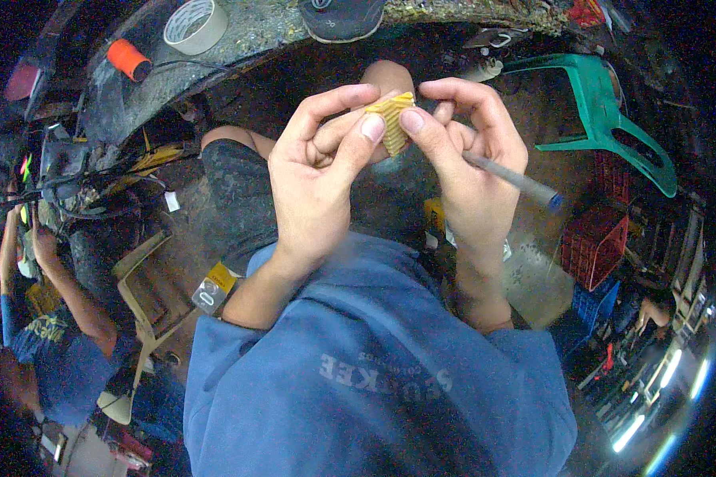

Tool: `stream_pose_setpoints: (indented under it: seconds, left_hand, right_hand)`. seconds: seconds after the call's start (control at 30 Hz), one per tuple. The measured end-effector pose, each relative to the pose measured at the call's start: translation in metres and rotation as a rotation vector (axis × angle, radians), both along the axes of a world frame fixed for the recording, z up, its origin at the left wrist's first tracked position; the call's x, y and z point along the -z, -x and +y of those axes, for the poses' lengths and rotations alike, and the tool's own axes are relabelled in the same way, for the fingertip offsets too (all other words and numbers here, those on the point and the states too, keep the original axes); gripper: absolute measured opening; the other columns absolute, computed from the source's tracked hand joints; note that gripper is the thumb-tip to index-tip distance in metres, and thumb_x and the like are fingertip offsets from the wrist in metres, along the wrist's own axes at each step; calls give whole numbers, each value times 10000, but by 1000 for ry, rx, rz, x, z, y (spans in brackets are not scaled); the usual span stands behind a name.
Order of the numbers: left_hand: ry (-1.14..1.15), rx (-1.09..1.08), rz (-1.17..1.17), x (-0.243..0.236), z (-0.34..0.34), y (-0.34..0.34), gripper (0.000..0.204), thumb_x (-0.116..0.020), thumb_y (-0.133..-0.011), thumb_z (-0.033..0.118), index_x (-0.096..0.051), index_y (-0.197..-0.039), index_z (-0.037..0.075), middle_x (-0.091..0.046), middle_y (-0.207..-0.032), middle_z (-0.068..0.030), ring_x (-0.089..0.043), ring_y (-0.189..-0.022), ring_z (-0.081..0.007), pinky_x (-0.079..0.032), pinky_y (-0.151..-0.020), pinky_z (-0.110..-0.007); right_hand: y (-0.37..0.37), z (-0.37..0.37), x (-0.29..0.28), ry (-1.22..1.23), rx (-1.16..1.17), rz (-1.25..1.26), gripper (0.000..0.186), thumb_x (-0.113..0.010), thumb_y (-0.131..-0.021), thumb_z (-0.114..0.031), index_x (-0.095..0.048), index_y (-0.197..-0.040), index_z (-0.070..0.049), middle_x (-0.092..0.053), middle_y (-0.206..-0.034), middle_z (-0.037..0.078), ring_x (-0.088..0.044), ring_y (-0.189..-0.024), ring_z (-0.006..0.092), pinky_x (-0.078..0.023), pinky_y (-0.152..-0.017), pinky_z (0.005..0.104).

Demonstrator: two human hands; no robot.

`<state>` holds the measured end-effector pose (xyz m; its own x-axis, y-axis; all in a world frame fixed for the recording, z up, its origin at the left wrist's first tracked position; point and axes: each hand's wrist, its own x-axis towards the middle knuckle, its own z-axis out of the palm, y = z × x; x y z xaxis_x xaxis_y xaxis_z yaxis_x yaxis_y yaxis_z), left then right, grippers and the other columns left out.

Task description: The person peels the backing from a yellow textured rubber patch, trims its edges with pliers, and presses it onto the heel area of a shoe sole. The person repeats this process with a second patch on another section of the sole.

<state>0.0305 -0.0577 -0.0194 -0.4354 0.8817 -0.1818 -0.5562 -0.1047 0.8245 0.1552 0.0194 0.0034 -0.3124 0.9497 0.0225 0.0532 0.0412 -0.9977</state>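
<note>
A small yellow piece with a ridged, striped surface (pixel 394 133) is held up before me above my lap. My left hand (pixel 310 175) pinches it between thumb and fingers from the left. From the other side, the thumb of my right hand (pixel 477 163) presses against its edge. A slim grey pen-like stick (pixel 519 183) with a blue end is tucked in my right hand and points down to the right. Its other end is hidden by the fingers. What the piece is made of, I cannot tell.
Ahead, a worn workbench (pixel 270 40) carries a tape roll (pixel 195 25), an orange thread spool (pixel 128 60) and a dark cap (pixel 340 20). A green plastic chair (pixel 593 103) and red crate (pixel 594 246) stand at right. Another person (pixel 75 358) works at left beside a beige chair (pixel 139 294).
</note>
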Motion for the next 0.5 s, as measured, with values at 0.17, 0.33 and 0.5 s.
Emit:
stream_pose_setpoints:
  seconds: [0.17, 0.33, 0.5]
  left_hand:
    - [-18, -16, 4, -1, 2, -1, 331, -668, -999, 43, -577, -1306, -40, -721, -1217, -199, -705, -1111, -200, -577, -976, -316]
    - [15, 2, 96, -6, -1, 1, 347, -681, -989, 36, -574, -1308, -47, -723, -1212, -206, -701, -1113, -195, -566, -975, -302]
    - [-1, 0, 81, -8, -1, 1, 354, -683, -984, 28, -571, -1312, -47, -730, -1193, -200, -705, -1086, -187, -567, -964, -296]
  right_hand:
    - [-3, 4, 3, 90, -103, 85, 153, -761, -927, -47, -702, -1066, -22, -521, -632, -113, -363, -517, -58, -212, -455, 180]
    - [0, 4, 6, 68, -69, 70, 122, -758, -930, -43, -714, -1041, -17, -523, -628, -112, -359, -513, -56, -207, -454, 186]
    - [2, 4, 2, 122, -61, 140, 124, -760, -928, -43, -709, -1031, 4, -639, -689, -43, -497, -556, -26, -315, -478, 172]
